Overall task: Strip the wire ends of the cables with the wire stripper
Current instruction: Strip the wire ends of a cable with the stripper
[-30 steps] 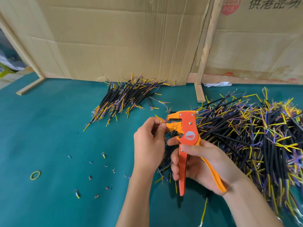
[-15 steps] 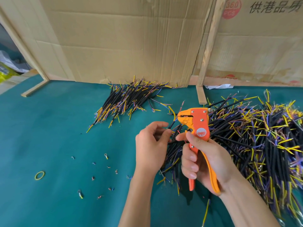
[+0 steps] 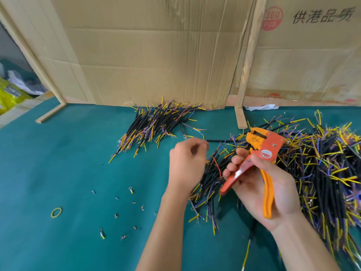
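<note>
Big unstripped cable heap (image 3: 312,169) at 3 o'clock, spilling toward centre. Smaller sorted cable pile (image 3: 156,126) at 12 o'clock against the cardboard wall (image 3: 156,55), well apart from the heap. Green table mat (image 3: 58,163) underneath all.

Change: wire stripper (image 3: 259,153) now pulled off the cable, head tilted toward 1 o'clock, handles spread, nothing seen between its blades. Earlier: stripper head upright and closed on a wire end held by the left hand. Meaning, likely: one strip cycle finished, cable on its way out.

Right hand (image 3: 259,184) gripping the stripper loosely, fingers round the red handle, orange handle against the palm. Left hand (image 3: 187,161) motion-blurred, fingers curled, pinching one black cable (image 3: 216,140) that runs out toward 3 o'clock just above the heap. Compared with earlier, left hand shifted toward 11 o'clock, away from the tool, apart from the right hand now. Probably tossing toward the sorted pile; cannot confirm.

Small stuff: insulation scraps (image 3: 125,212) scattered at 7 o'clock, yellow rubber band (image 3: 56,212) at 8 o'clock; same spots as earlier.
</note>
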